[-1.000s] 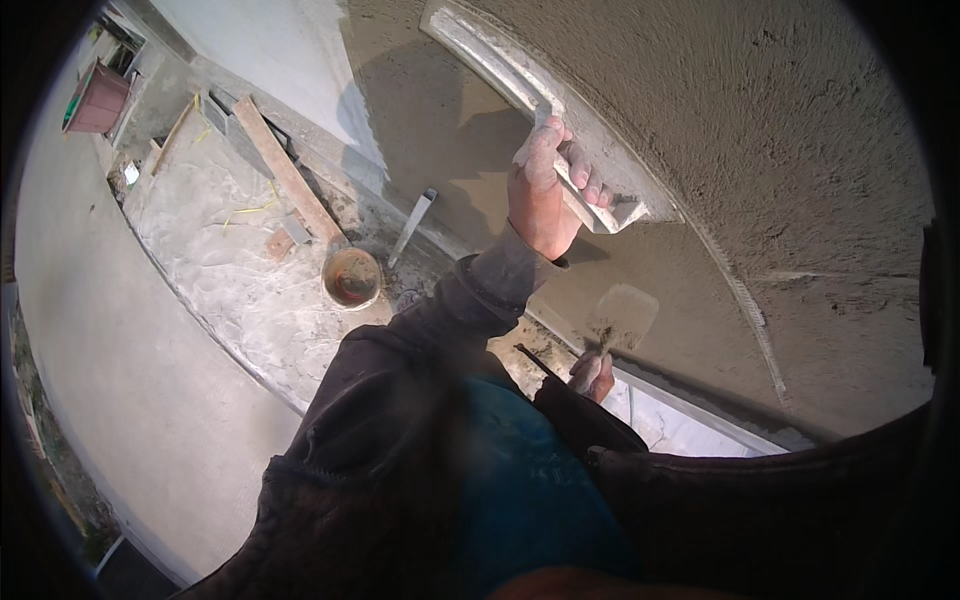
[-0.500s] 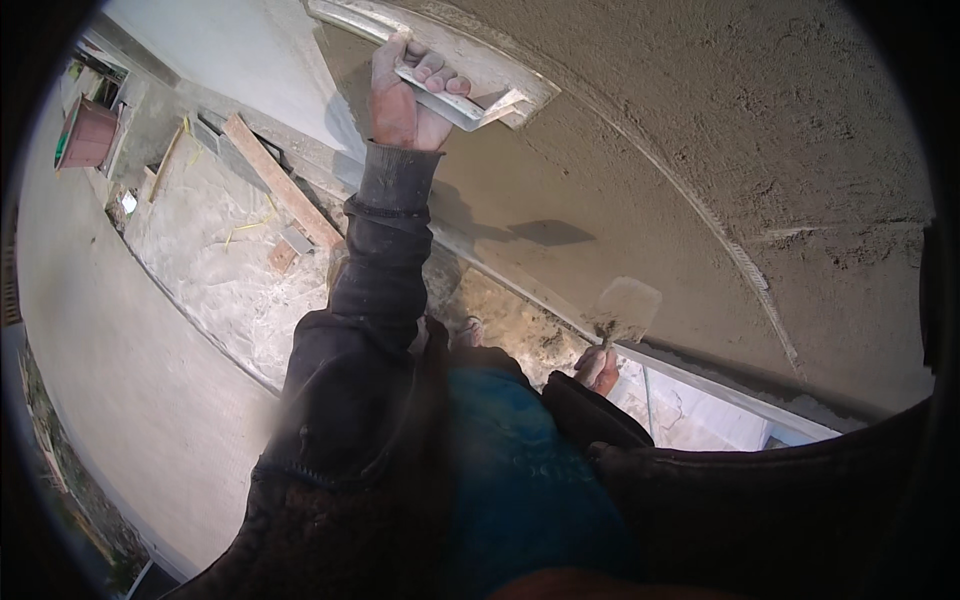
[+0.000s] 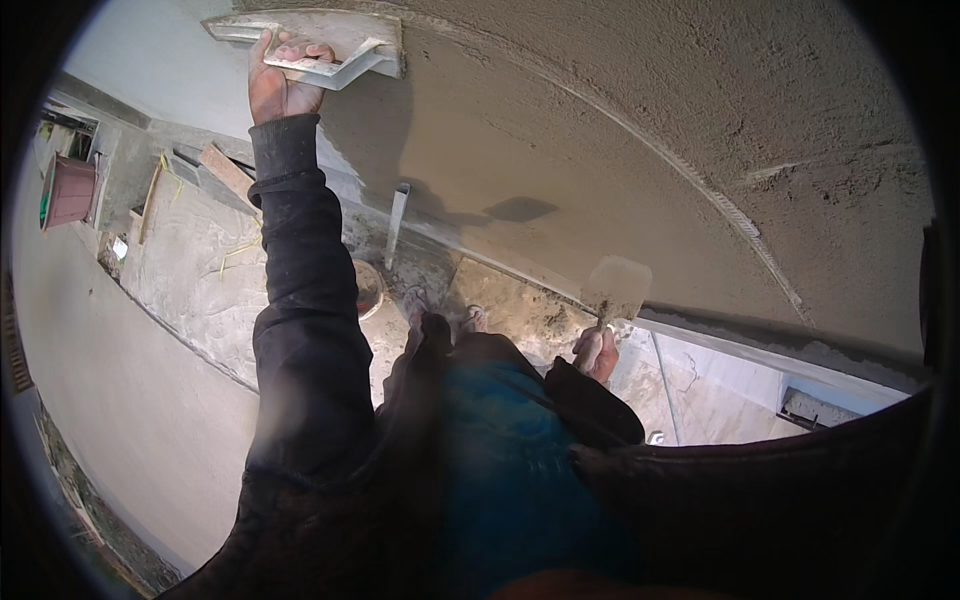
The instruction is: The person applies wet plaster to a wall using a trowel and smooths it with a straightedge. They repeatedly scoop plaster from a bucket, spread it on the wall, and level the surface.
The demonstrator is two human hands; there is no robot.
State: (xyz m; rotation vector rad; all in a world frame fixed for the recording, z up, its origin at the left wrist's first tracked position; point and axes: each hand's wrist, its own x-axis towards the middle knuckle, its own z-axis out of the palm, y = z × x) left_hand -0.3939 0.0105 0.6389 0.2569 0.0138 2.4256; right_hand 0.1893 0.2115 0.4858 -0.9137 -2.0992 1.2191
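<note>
The left hand is closed around the bar handle of a plastering float, its fingers curled over the bar and the thumb on the bar's left end. The float lies just beyond the hand, between it and the wall, and its flat blade extends past the knuckles, farther on the right than on the left. It is at the left edge of the wet plaster: its right end is over the grey coat, its left end over the pale wall. Whether the whole face of the blade touches the surface cannot be told. A raised mortar ridge curves from beside the float's upper edge down toward the wall's lower right, with rough plaster above it and smoother plaster below.

The right hand, well apart from the float, is near the wall's bottom edge. It is wrapped around the handle of a small trowel, whose blade rises from the fist in front of the plaster; contact there is unclear. On the floor, a bucket is partly hidden by the left sleeve.
</note>
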